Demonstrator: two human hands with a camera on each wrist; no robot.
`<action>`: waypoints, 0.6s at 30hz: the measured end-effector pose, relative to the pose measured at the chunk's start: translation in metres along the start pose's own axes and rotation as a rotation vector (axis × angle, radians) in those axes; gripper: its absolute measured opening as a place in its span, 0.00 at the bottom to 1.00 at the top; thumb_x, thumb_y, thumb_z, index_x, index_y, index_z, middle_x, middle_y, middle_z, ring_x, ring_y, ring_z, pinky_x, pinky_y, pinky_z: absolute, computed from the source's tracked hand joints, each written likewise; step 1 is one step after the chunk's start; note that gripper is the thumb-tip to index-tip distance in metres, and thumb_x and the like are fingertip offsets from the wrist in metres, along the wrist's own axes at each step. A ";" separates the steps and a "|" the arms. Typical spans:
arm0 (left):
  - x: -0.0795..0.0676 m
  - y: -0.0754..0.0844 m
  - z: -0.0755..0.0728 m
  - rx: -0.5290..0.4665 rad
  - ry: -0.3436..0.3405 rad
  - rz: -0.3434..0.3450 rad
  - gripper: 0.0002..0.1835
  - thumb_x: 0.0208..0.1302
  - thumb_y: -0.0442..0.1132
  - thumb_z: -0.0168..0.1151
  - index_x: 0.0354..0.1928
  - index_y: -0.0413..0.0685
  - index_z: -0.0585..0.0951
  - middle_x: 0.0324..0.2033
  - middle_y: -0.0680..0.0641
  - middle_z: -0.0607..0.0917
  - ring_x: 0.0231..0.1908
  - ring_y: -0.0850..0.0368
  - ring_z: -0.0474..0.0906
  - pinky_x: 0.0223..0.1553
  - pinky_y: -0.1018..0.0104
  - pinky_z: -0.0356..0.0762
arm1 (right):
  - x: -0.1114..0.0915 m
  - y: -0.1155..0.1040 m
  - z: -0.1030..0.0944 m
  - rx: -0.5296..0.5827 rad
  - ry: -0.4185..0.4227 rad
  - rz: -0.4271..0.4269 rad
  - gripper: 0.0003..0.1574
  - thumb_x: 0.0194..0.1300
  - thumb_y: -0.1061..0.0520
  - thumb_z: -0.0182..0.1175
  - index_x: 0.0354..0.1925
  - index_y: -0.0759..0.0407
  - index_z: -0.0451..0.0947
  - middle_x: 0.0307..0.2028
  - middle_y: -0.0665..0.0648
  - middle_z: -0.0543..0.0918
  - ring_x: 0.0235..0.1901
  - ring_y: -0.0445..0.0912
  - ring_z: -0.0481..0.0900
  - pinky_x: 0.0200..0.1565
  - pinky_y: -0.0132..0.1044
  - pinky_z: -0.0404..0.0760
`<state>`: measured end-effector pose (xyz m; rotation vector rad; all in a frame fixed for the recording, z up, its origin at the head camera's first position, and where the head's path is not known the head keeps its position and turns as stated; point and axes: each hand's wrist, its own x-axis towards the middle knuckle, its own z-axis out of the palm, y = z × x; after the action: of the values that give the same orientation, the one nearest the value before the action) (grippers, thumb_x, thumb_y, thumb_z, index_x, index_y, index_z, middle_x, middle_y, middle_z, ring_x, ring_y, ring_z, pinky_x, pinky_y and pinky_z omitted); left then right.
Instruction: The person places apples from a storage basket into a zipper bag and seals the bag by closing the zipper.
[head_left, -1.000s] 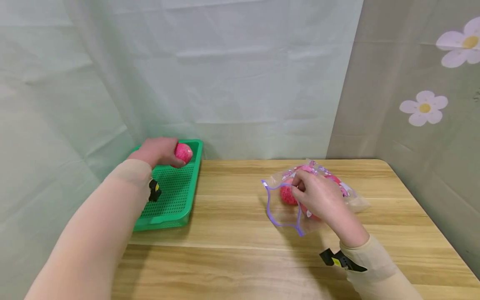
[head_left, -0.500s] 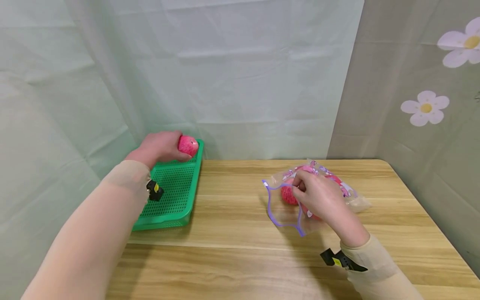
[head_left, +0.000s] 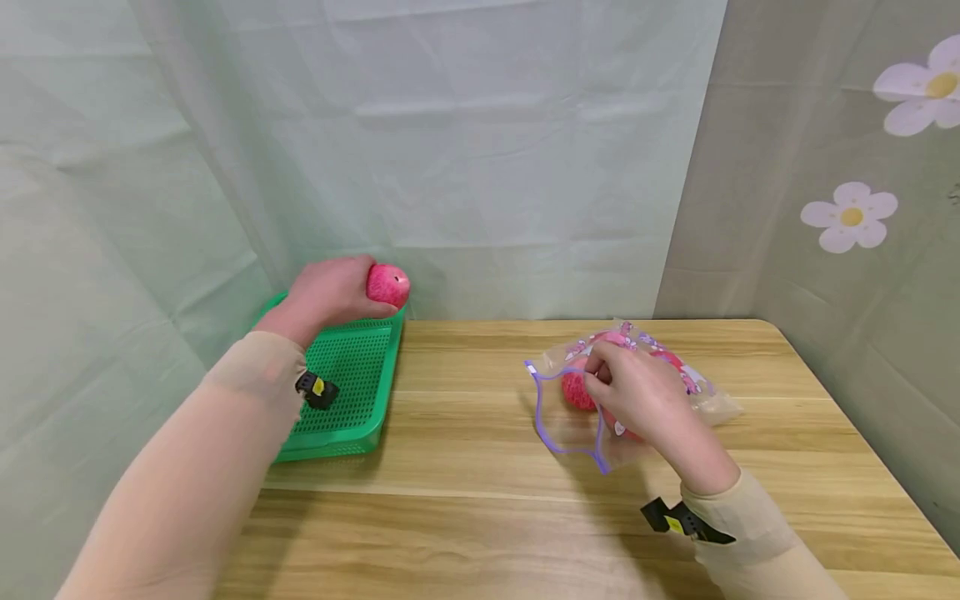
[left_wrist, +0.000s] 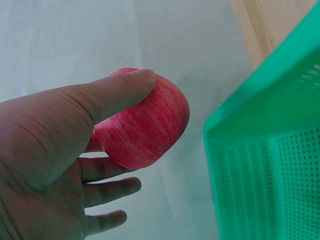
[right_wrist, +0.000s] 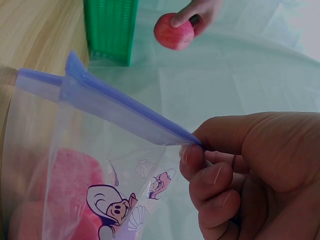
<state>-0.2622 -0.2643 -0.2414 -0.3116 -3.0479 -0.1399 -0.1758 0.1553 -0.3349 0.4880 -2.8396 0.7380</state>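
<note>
My left hand (head_left: 333, 290) grips a red apple (head_left: 388, 286) above the back right corner of a green plastic basket (head_left: 378, 400). In the left wrist view the thumb lies across the apple (left_wrist: 150, 120), with fingers beneath it. On the right, my right hand (head_left: 637, 383) pinches the purple zip edge of a clear zip bag (head_left: 542, 421) between thumb and forefinger. The bag's mouth stands open toward the left. Red apples (right_wrist: 75, 185) show through its plastic, which bears cartoon prints; the hand hides part of them in the head view.
Both things rest on a wooden table (head_left: 465, 417), basket at left and bag at right. A pale curtain (head_left: 480, 167) hangs behind the table's back edge. A grey flowered cloth (head_left: 825, 275) hangs on the right side.
My left hand has lifted the apple and carried it to the right and away, from inside the basket's outline to its back right corner. The right hand and bag have stayed put.
</note>
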 end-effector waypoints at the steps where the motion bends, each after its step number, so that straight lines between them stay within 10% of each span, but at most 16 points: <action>1: 0.000 0.002 0.000 0.001 0.003 0.001 0.30 0.63 0.58 0.76 0.54 0.42 0.78 0.45 0.42 0.86 0.46 0.42 0.82 0.46 0.39 0.82 | 0.000 0.000 0.000 0.001 -0.001 0.002 0.03 0.71 0.60 0.66 0.38 0.54 0.81 0.23 0.45 0.79 0.21 0.43 0.73 0.24 0.40 0.68; 18: -0.014 0.045 -0.005 0.014 0.102 0.036 0.38 0.62 0.56 0.80 0.64 0.39 0.77 0.52 0.39 0.87 0.53 0.38 0.83 0.56 0.36 0.81 | 0.000 0.000 -0.001 0.001 -0.008 0.010 0.03 0.72 0.59 0.67 0.38 0.52 0.81 0.25 0.45 0.81 0.23 0.43 0.74 0.25 0.41 0.70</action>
<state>-0.2388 -0.2237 -0.2336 -0.3468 -2.9395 -0.1275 -0.1753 0.1559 -0.3342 0.4778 -2.8513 0.7415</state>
